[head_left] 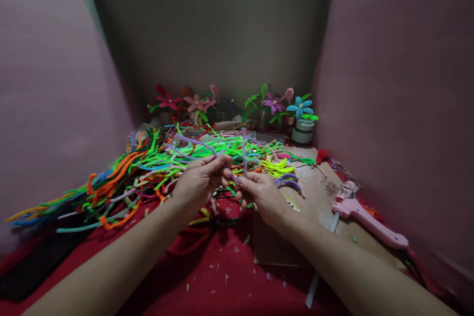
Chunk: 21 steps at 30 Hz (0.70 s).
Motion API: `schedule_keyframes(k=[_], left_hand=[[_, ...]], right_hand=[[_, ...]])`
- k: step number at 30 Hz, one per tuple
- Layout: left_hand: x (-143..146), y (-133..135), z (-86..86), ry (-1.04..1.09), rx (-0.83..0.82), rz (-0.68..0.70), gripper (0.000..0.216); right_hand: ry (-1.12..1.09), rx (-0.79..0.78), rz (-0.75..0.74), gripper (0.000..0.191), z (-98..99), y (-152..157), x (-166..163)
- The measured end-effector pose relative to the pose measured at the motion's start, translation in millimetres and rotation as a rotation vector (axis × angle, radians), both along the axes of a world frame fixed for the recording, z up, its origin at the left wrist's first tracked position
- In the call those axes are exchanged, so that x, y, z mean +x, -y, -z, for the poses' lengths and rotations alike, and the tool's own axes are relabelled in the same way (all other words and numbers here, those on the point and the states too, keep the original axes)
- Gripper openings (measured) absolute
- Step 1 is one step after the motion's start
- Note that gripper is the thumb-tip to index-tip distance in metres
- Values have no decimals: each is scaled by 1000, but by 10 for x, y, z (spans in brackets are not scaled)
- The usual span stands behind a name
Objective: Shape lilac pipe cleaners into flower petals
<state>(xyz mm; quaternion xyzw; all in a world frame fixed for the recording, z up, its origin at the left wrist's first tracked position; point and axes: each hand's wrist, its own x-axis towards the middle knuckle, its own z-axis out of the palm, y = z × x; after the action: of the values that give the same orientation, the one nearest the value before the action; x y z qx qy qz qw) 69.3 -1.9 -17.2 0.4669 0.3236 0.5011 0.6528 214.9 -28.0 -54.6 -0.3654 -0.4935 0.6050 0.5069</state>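
Note:
In the middle of the head view, both hands are closed on a light purple pipe cleaner (pixel 244 155), which bends between the fingertips. My left hand (pixel 200 181) pinches it between thumb and fingers, and a purple length (pixel 200 142) runs out behind that hand to the upper left. A short end stands upright by my right hand (pixel 263 196), whose thumb and fingers are pressed together lower down. Whether these lengths are one piece or two I cannot tell. Just right of the right hand lie curved purple pieces (pixel 289 181) and curved yellow pieces (pixel 278 168).
A heap of green pipe cleaners (pixel 225 147) and orange ones (pixel 120 170) spreads to the left. Pink glue gun (pixel 375 222) and cardboard (pixel 314 182) lie at right. A blue flower (pixel 299 107) in a white jar (pixel 302 132) stands behind with others. Scraps litter the red cloth (pixel 218 286).

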Motion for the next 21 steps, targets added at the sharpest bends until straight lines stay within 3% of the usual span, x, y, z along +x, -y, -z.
schedule_keyframes(k=[10,15,21], left_hand=[[24,-11,56,-187,-58,121,22],[-61,-21,102,-205,-35,150,19],[-61,14,22,-154,-95,170,17]], right_hand=[[146,55,-111,22,8,69,-50],[100,70,-103,26,17,79,-70],[-28,-49,-206,27,57,47,-41]])
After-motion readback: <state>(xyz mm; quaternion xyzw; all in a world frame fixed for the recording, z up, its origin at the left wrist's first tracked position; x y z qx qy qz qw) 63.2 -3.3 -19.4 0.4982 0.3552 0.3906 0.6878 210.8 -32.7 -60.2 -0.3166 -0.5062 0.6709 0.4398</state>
